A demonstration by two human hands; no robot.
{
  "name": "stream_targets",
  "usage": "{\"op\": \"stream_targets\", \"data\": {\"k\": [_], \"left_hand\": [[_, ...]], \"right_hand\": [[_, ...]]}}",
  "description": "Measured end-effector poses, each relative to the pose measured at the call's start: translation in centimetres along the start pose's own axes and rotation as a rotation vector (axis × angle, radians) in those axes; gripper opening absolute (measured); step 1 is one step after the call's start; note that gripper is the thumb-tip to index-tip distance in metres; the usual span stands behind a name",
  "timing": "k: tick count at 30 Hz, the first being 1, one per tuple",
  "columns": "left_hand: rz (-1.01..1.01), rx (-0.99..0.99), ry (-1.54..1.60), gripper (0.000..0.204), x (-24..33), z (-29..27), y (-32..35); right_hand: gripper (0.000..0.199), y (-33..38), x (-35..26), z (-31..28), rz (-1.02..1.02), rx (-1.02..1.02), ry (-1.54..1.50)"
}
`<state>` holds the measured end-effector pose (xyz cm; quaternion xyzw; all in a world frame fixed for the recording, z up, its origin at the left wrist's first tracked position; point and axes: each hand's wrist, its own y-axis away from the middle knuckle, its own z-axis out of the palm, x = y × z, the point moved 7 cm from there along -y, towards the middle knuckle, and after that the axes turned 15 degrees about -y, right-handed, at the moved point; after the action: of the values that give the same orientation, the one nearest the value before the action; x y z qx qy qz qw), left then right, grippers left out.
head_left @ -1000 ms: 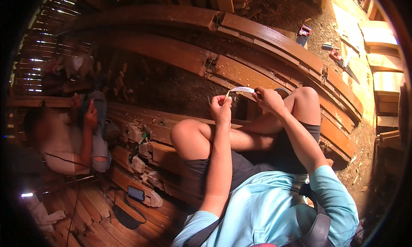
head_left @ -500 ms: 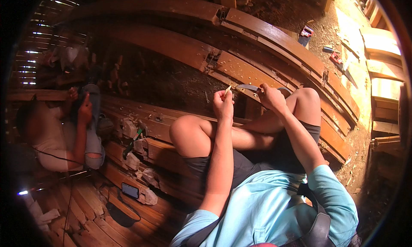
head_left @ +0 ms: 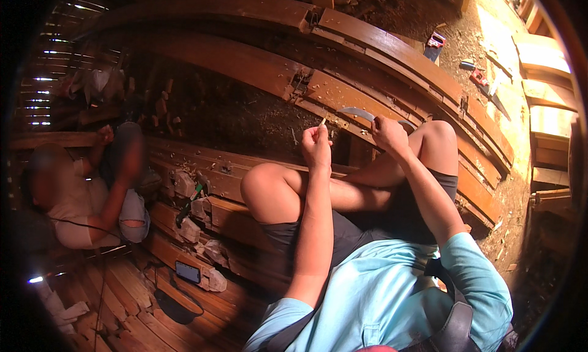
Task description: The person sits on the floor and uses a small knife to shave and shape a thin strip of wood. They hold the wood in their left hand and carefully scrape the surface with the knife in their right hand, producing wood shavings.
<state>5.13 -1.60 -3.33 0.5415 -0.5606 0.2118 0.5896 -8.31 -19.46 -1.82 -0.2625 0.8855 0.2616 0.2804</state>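
Note:
Pinched in the fingers of my left hand is a small pale sliver of wood, its tip pointing up. My right hand is closed around a knife whose curved grey blade points left toward the sliver. A gap shows between blade and sliver. The knife's handle is mostly hidden by my fingers. Both hands hover above my crossed legs, near a long wooden beam sprinkled with shavings.
A co-worker sits at the left. Near there lie a phone and a green-handled tool on timber. Two red-handled saws, a nearer one and a farther one, rest at the upper right. Long beams curve across the far side.
The knife blade has moved up and away from the sliver's tip. My left hand has shifted slightly left and the sliver stands more upright. The co-worker's hand has moved down.

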Motion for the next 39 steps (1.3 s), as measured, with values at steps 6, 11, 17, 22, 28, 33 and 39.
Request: {"op": "stream_targets", "data": {"k": [6, 11, 17, 22, 28, 33, 39], "left_hand": [[-0.004, 0.067, 0.141, 0.018, 1.0, -0.7, 0.0], [-0.002, 0.129, 0.168, 0.017, 1.4, -1.8, -0.1], [-0.016, 0.126, 0.205, 0.016, 1.8, -1.5, 0.1], [-0.025, 0.120, 0.200, 0.018, 1.8, -1.6, 0.1], [-0.015, 0.120, 0.204, 0.019, 1.5, -1.6, 0.1], [-0.029, 0.113, 0.204, 0.018, 1.4, -1.5, 0.2], [-0.031, 0.107, 0.192, 0.018, 1.5, -1.5, 0.1]], "right_hand": [[0.028, -1.0, -0.4, 1.1, -0.214, -0.231, 0.059], [0.029, -0.8, -1.8, 0.1, -0.250, -0.267, -0.066], [0.028, -0.8, -1.4, 0.2, -0.247, -0.219, -0.014], [0.029, -0.6, -1.2, 0.3, -0.199, -0.162, 0.011], [0.028, -0.3, -1.7, 0.7, -0.164, -0.208, 0.028], [0.029, -0.9, -1.0, 0.7, -0.173, -0.197, 0.023], [0.030, -1.0, -0.9, 0.5, -0.180, -0.186, -0.039]]}}
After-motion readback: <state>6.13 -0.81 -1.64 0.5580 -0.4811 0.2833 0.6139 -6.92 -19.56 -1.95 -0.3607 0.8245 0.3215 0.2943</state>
